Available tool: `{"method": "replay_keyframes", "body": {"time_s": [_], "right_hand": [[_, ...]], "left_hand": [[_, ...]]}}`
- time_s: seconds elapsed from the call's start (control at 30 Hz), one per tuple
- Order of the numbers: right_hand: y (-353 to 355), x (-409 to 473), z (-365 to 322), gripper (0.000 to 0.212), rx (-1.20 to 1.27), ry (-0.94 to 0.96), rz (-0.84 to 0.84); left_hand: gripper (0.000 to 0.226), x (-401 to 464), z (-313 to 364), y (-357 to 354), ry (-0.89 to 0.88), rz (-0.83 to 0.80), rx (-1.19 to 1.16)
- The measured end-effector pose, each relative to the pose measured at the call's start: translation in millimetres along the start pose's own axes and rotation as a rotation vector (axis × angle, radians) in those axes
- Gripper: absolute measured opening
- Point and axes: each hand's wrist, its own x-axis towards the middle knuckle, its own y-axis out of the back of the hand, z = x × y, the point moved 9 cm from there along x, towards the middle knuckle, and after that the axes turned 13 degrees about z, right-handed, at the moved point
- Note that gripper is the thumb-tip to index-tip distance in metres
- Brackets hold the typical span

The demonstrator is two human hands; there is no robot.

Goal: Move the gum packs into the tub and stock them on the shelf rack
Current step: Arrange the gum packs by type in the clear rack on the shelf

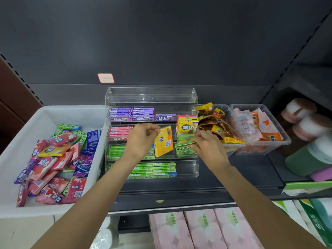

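At the centre of the frame the person's left hand (143, 135) pinches the top corner of a yellow gum pack (163, 141) between thumb and curled fingers, holding it upright and slightly tilted in front of the middle tiers of the clear rack (151, 97). The right hand (206, 146), just right of centre, has its fingers curled down onto a green gum pack (185, 150) at the right end of the rack; it appears to grip the pack's top edge, though the fingertips are partly hidden. The yellow pack looks like a thin, flat cardboard carton: light, fairly stiff, with smooth printed faces that could slip, so it is probably best taken by its narrow edges or a corner, as here, and not squeezed across the broad faces, which might dent. The rack is glossy see-through plastic stepped in tiers, with long slim purple, pink and green sticks lying in neat rows; more yellow cartons (186, 126) stand stacked at its right end. In the left of the frame the white tub (16, 159), matte plastic with sloping walls, holds a loose jumble of flat foil-like packs in pink, purple, green and blue, which would likely feel softer and crinkly. Clear bins (280, 139) of snack sachets sit to the right of the rack.
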Motion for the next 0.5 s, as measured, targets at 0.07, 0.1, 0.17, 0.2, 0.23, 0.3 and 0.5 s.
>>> {"method": "replay_keyframes", "body": {"time_s": [0.07,0.1,0.17,0.2,0.23,0.3,0.5], "right_hand": [[-6,-3,8,0.024,-0.017,-0.054,-0.03],[-8,-4,12,0.023,-0.027,-0.087,-0.041],[-9,-4,15,0.022,-0.102,-0.105,-0.054],[-8,-4,15,0.021,-0.138,-0.101,-0.05],[-6,-3,15,0.02,-0.155,-0.101,-0.034],[-2,-2,14,0.023,-0.137,-0.091,0.002],[-10,-5,-5,0.04,-0.014,0.026,-0.088]], "left_hand": [[0.019,0,2,0,-0.007,0.002,0.003],[0.019,0,3,-1,-0.009,0.001,0.001],[0.018,0,4,-1,-0.009,-0.002,-0.005],[0.018,0,4,-1,-0.006,-0.005,-0.009],[0.018,0,3,-1,-0.002,-0.007,-0.013],[0.018,-1,2,-1,0.005,-0.014,-0.019],[0.019,-3,4,-1,0.018,-0.037,-0.06]]}}
